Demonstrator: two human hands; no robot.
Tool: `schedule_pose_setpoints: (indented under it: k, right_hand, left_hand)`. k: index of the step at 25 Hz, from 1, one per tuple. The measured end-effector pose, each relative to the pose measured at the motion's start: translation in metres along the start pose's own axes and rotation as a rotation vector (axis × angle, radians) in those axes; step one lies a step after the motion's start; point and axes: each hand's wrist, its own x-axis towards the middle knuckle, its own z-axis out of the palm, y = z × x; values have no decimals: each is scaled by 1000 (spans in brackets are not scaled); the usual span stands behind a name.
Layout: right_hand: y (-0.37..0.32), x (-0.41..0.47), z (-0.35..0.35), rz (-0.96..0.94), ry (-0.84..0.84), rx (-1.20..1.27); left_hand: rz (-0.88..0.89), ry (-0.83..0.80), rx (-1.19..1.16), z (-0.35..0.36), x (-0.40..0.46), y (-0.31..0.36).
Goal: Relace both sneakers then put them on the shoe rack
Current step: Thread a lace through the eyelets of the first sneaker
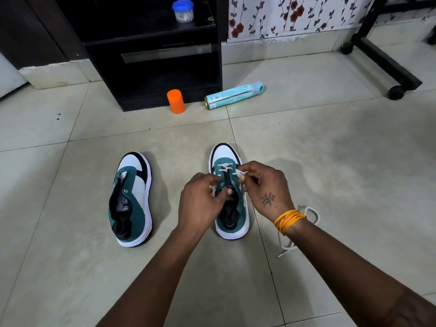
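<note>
Left hand point(200, 201), fingers curled, pinching the white lace point(226, 168) at the left side of the right-hand sneaker point(232, 208); right hand point(266, 185) likewise curled, pinching a lace end at the shoe's right eyelets. Setting: pale tiled floor point(330, 149); a black shelf unit point(151, 55) at the back left holding a blue-lidded jar point(182, 10); floral wallpaper point(295, 15) to its right; a black wheeled frame point(387, 67) at far right. An orange container point(176, 101) stands upright before the unit, with a teal spray can point(233, 95) lying on its side just beside it. Left sneaker point(132, 199), unlaced, lies well apart from the hands, toe pointing away from the person, long axis running near to far. The right-hand sneaker lies parallel, toe also away, laced only at its front eyelets. Both forearms reach forward, converging over that shoe; orange bands point(289, 220) circle the right wrist. A second loose lace point(295, 234) lies on the floor by the right forearm.
</note>
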Motion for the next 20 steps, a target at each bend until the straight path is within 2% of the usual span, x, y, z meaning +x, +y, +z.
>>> schedule_pose_setpoints:
  k: [6, 13, 16, 20]
  right_hand:
    - [-3, 10, 10, -53, -41, -50]
    - [-14, 26, 18, -134, -131, -271]
    - [-19, 29, 23, -160, -174, -366]
    - [-18, 25, 28, -165, -137, -358]
  left_hand:
    - [-23, 38, 47, 10, 0, -1]
    - [-366, -28, -322, 6, 8, -5]
    - [-399, -69, -420, 10, 9, -11]
    - [-374, -81, -440, 8, 8, -11]
